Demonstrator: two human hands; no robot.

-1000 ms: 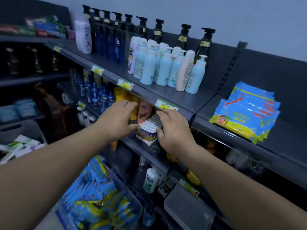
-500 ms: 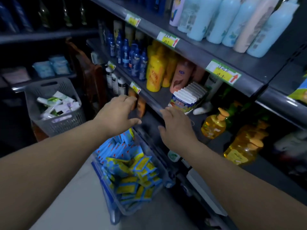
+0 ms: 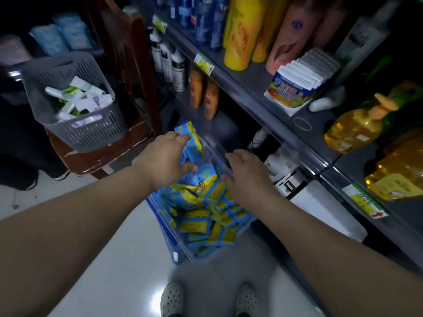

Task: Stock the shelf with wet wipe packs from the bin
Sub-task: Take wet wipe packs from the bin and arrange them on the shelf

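Note:
A clear plastic bin (image 3: 176,245) stands on the floor in front of the shelving, filled with several blue-and-yellow wet wipe packs (image 3: 201,223). My left hand (image 3: 164,161) hovers over the far left of the bin with fingers spread, holding nothing, close above an upright pack (image 3: 191,143). My right hand (image 3: 246,177) reaches down over the bin's right rim, fingers relaxed and empty. The shelf (image 3: 258,97) runs diagonally at the right.
A grey basket (image 3: 89,131) of white tubes sits on a wooden chair (image 3: 128,65) at the left. The shelf carries bottles, a white display box of small packs (image 3: 297,88) and yellow pump bottles (image 3: 352,126). My feet (image 3: 172,298) stand on the white floor.
Both hands have left the display box on the shelf and dropped down to the bin. My view has tilted from the upper shelves down to the floor.

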